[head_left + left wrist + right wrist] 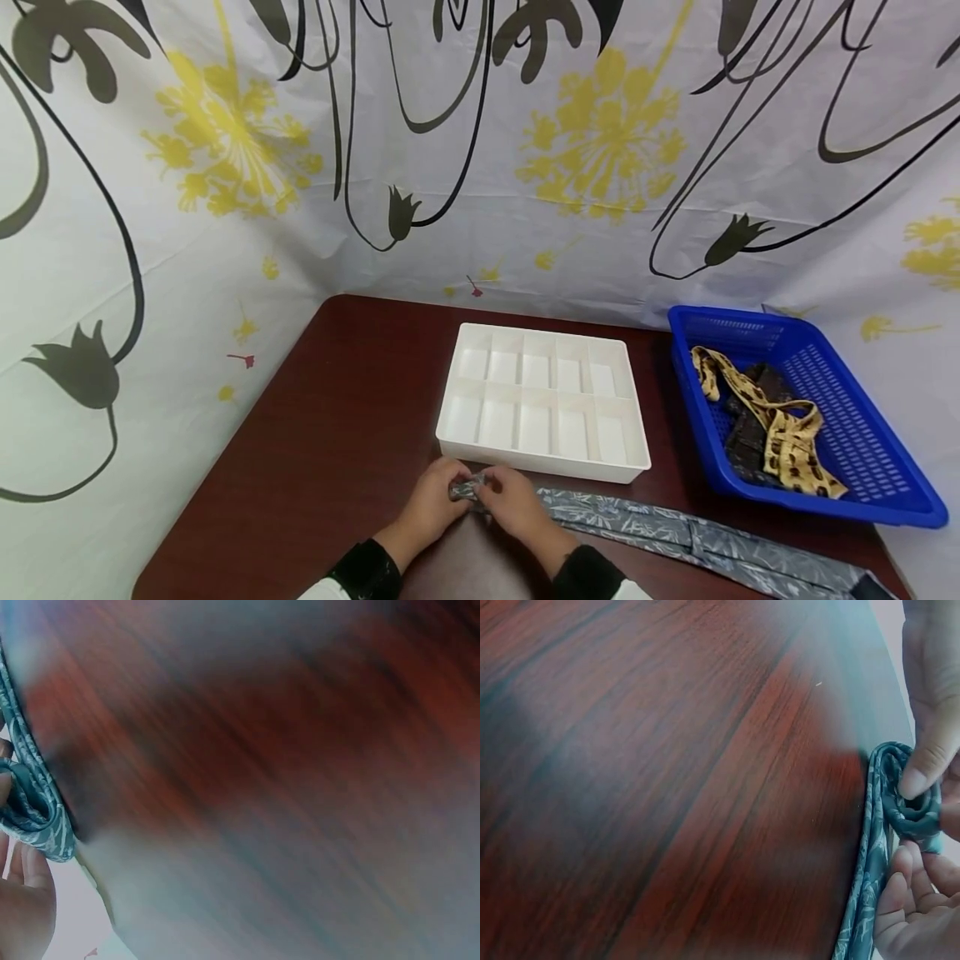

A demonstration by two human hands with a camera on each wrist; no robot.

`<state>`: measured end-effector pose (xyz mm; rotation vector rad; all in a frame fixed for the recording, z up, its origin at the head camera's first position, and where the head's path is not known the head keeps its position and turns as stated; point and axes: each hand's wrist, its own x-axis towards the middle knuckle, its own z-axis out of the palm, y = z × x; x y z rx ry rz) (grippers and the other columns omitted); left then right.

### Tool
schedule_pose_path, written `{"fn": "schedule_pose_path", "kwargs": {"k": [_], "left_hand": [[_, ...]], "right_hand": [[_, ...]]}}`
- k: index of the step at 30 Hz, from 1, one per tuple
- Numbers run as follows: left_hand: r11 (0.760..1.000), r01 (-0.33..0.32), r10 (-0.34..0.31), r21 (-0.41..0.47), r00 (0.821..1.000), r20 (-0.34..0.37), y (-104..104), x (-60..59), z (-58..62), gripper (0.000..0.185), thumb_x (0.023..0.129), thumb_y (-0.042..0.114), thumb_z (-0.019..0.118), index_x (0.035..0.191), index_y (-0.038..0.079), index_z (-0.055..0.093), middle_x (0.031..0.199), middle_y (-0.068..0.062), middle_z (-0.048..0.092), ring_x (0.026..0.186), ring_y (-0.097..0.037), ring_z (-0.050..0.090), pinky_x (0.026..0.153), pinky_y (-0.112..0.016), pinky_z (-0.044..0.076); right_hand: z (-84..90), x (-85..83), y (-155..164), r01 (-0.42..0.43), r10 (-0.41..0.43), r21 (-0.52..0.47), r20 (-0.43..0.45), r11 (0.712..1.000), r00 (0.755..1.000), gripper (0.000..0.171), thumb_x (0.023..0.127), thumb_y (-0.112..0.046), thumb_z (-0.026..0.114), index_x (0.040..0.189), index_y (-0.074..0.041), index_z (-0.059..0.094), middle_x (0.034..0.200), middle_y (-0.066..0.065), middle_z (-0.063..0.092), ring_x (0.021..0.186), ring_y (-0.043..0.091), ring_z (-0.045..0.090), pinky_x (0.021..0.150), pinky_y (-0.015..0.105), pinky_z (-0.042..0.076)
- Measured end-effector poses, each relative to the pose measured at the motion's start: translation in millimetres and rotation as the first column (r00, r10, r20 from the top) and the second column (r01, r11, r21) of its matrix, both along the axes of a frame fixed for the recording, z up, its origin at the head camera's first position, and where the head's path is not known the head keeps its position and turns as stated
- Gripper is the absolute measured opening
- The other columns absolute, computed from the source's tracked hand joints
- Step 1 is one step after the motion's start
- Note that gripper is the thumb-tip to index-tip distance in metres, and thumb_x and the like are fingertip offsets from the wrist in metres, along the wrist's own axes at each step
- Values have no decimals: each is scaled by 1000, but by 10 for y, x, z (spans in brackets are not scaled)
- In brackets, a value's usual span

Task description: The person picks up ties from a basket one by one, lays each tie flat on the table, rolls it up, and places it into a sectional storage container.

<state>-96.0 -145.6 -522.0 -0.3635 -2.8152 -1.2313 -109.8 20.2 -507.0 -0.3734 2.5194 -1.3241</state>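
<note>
One gray necktie (pixel 645 518) with a pale leaf print lies along the near part of the table, its end at the hands wound into a small coil. From that coil its length stretches between three and four o'clock, with a keeper loop (pixel 696 536) crossing it partway. The left hand (pixel 435 493) grips the coil from its nine o'clock side, finger and thumb bent round the fabric; the right hand (pixel 517 504) pinches it from three o'clock. In the right wrist view, a thumb tip presses at the coil's center.

Between one and two o'clock from the coil stands a white tray (pixel 540 462) with ten compartments in two rows. At the tray's three o'clock sits a blue perforated plastic basket (pixel 885 514), holding a yellow fabric strip (pixel 795 450) with dark markings and some dark fabric (pixel 746 437). Everything rests on a reddish-brown wood-grain table (pixel 360 400); beyond, at twelve o'clock, hangs a white floral-printed sheet (pixel 450 275).
</note>
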Motion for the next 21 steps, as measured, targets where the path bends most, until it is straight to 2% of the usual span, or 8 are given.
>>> {"fn": "schedule_pose_path", "kwargs": {"k": [3, 5, 11, 17, 21], "left_hand": [[999, 10, -10, -34, 1000, -17, -15, 1, -11, 34, 67, 2, 83, 94, 9, 65, 99, 1, 60, 95, -18, 53, 82, -33, 46], [999, 23, -23, -47, 1000, -8, -34, -2, -17, 37, 67, 3, 83, 99, 7, 65, 101, -1, 60, 96, -19, 53, 83, -33, 46], [996, 65, -59, -59, 994, 89, -92, -16, -43, 43, 67, -1, 82, 107, 4, 66, 107, -4, 63, 99, -21, 55, 85, -35, 47], [995, 78, -70, -65, 989, 128, -109, -30, -58, 40, 69, 1, 82, 105, 5, 66, 106, -3, 63, 99, -21, 55, 84, -35, 48], [996, 78, -70, -50, 989, 133, -109, -32, -68, 39, 70, 2, 82, 105, 6, 66, 106, -4, 63, 100, -22, 56, 85, -36, 48]], "right_hand": [[-17, -13, 30, -25, 25, -14, -3, 1000, 1000, 32, 88, -17, 65, 111, 5, 63, 69, -2, 58, 53, 9, 54, 53, 26, 44], [-27, -28, 53, -31, 31, 0, -25, 1000, 999, 30, 86, -16, 67, 109, 4, 64, 72, 0, 60, 58, 9, 54, 55, 26, 44], [-23, -65, 113, -9, 9, 5, -55, 1000, 998, 21, 79, -9, 74, 95, 1, 64, 79, 3, 63, 70, 14, 56, 62, 27, 46], [-20, -76, 122, 7, -5, 46, -49, 999, 999, 18, 78, -8, 76, 86, -2, 60, 72, 0, 56, 63, 10, 49, 55, 26, 42], [-26, -80, 97, 10, 0, 96, -96, 995, 995, 18, 78, -8, 77, 85, -3, 61, 69, -1, 53, 61, 10, 46, 55, 25, 40]]}}
